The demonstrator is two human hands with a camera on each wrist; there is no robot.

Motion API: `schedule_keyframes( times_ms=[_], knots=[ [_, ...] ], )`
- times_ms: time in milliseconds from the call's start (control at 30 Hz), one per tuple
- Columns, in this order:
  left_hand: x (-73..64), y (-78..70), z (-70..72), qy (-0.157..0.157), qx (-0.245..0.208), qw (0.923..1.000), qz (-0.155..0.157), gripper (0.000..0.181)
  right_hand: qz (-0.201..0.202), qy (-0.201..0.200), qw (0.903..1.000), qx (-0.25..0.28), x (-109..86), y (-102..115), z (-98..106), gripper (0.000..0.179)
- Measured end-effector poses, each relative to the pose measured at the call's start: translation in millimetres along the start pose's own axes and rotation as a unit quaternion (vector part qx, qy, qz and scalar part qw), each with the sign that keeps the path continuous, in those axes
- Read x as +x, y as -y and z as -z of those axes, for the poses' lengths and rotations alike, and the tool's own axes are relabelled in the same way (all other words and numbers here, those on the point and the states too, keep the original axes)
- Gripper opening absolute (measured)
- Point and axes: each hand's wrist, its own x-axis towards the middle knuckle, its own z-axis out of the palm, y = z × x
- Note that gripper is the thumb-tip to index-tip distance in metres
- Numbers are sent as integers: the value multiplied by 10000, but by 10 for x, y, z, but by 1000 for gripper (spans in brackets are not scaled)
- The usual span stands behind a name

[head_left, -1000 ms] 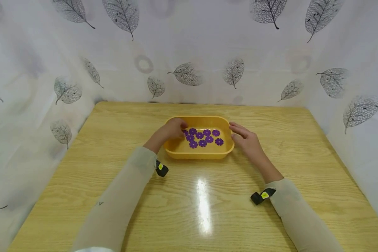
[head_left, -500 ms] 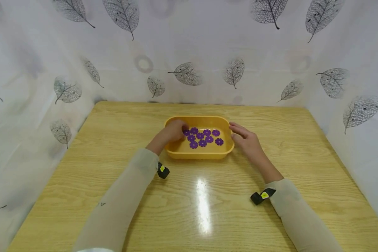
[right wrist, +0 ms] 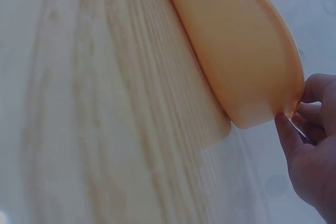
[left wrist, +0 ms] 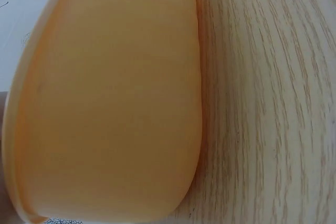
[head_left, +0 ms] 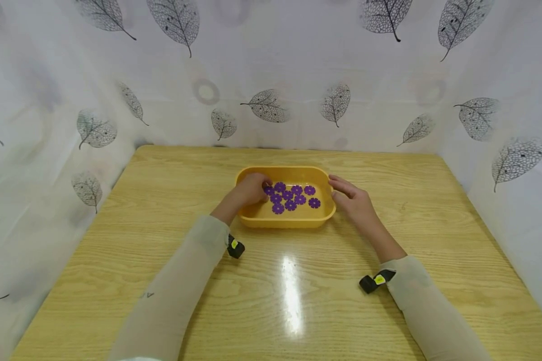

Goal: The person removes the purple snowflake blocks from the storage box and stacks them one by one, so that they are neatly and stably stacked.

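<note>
Yellow plastic makes up the tub [head_left: 284, 223], a long one with rounded corners, sitting on the far half of a wood-grain worktop [head_left: 334, 306]. Purple flower-shaped pieces [head_left: 296, 190] lie inside on its floor — ten or so in sight, most of them bunched towards the left and middle, with one lying a little apart near the right end.

The two hands are apart, one at each end of the tub. The left hand [head_left: 254, 188] reaches over the left end and down inside, its fingers bent beside the nearest pieces; I cannot tell whether it pinches one. The left wrist view is mostly the tub's outer wall and bare wood, so it does not settle the matter. The right hand [head_left: 352, 198] holds the right end — thumb against the outer wall, fingers at the rim.

Both arms wear pale sleeves [head_left: 171, 281], with a small black camera [head_left: 236, 247] at the left wrist and another at the right. A white sheet [head_left: 293, 55] printed with dark leaves hangs behind and along both sides. Light makes a bright streak [head_left: 292, 296] on the near wood.
</note>
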Motion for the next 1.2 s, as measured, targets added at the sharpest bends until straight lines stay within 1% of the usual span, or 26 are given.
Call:
schedule_keyframes(
  times_ms=[133, 367, 700, 800, 933, 1033, 1100, 1200],
  knots=[
    [9, -4, -9, 0, -59, 10000, -1, 40, 1, 24, 10000, -44, 2, 4, 3, 44],
    [8, 7, -29, -11, -33, 10000, -78, 39, -9, 40, 10000, 37, -12, 4, -2, 43],
    [7, 16, -46, -59, -133, 9998, -167, 33, -74, 93, 9999, -49, -12, 35, 3, 44],
    [1, 9, -44, -32, -180, 9997, -133, 32, -108, 112, 9998, -97, -25, 94, 0, 43],
    [-7, -6, -48, 30, -292, 9996, 8, 30, -153, 143, 9998, -53, -83, 255, -4, 42],
    [-7, -9, -55, 60, -346, 9993, 107, 32, -129, 170, 9998, -64, -127, 357, -3, 43],
    [-4, -6, -57, 66, -360, 9992, 132, 34, -124, 178, 9997, -81, -142, 388, -1, 43],
    [2, -2, -58, 71, -300, 9995, 72, 33, -124, 172, 9998, -71, -151, 392, -2, 43]
  ],
)
